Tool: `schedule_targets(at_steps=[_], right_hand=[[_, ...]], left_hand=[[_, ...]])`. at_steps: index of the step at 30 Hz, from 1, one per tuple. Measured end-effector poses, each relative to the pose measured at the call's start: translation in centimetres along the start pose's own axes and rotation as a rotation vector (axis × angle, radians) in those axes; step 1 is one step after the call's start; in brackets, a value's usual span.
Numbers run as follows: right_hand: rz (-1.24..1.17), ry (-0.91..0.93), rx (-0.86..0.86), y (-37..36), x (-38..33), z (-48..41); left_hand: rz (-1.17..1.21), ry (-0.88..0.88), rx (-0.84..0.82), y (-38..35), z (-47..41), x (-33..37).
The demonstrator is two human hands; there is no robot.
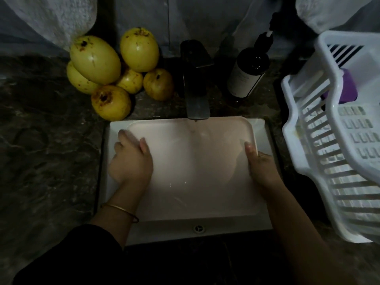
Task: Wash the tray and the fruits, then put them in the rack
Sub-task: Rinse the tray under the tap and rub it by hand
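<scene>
Right hand [261, 167] pinches the right rim of the pale pink rectangular plastic tray [195, 171], thumb laid on top, fingers hidden beneath. Left hand [131, 161] lies over the left rim, blurred, so I cannot tell whether it grasps or rubs flat. The tray fills the white rectangular sink [164, 231] under the black faucet [195, 79], whose stream lands near its far edge. It looks light and stiff but wet and slick, so opposite rims seem the safest hold. Spotted yellow fruits [115, 68] are piled on the dark stone counter [51, 140] behind on the left, probably firm and prone to roll. A white slatted plastic rack [320, 153] stands to the right.
</scene>
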State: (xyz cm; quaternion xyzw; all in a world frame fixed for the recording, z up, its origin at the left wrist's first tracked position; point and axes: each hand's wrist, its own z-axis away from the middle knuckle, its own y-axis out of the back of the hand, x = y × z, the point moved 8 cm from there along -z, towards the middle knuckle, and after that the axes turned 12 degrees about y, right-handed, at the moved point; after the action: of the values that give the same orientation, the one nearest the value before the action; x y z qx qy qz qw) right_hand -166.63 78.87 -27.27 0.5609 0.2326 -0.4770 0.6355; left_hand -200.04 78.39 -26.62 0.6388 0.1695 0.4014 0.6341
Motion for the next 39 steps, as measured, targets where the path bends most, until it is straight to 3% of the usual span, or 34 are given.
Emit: schedule_targets(at_steps=[4, 8, 13, 16, 20, 23, 25, 29, 33, 39], right_hand=[[0.0, -0.082, -0.031, -0.5, 1.7, 0.1], [-0.022, -0.097, -0.03, -0.7, 2.1, 0.3], [-0.037, -0.113, -0.025, -0.1, 2.8, -0.3], [-0.036, -0.122, -0.031, 0.0, 3.1, -0.6], [0.162, 0.023, -0.002, -0.1, 1.4, -1.1], [0.697, 0.201, 0.114, -0.9, -0.6, -0.8], [0.873, 0.381, 0.09, -3.5, -1.5, 0.0], [0.859, 0.599, -0.182, -10.6, -3.3, 2.8], [0.831, 0.79, -0.289, -15.8, -6.1, 5.4], [0.842, 1.357, -0.586, -20.4, -7.8, 11.9]], left_hand=[[0.093, 0.17, -0.124, 0.4, -1.4, -2.0], [0.25, 0.147, -0.251, 0.2, -2.6, -2.2], [0.752, 0.19, -0.729, -0.8, -0.2, -2.2], [0.836, 0.242, -0.967, -2.3, 2.1, -3.0], [0.827, 0.348, -0.913, -3.4, 2.3, -5.1], [0.812, 0.371, -0.898, -3.6, 2.6, -5.6], [0.819, 0.376, -0.875, -3.7, 2.6, -5.7], [0.849, 0.37, -0.848, -3.6, 2.4, -5.3], [0.909, 0.356, -0.83, -3.4, 2.2, -4.8], [0.903, 0.375, -0.819, -2.9, 1.4, -4.9]])
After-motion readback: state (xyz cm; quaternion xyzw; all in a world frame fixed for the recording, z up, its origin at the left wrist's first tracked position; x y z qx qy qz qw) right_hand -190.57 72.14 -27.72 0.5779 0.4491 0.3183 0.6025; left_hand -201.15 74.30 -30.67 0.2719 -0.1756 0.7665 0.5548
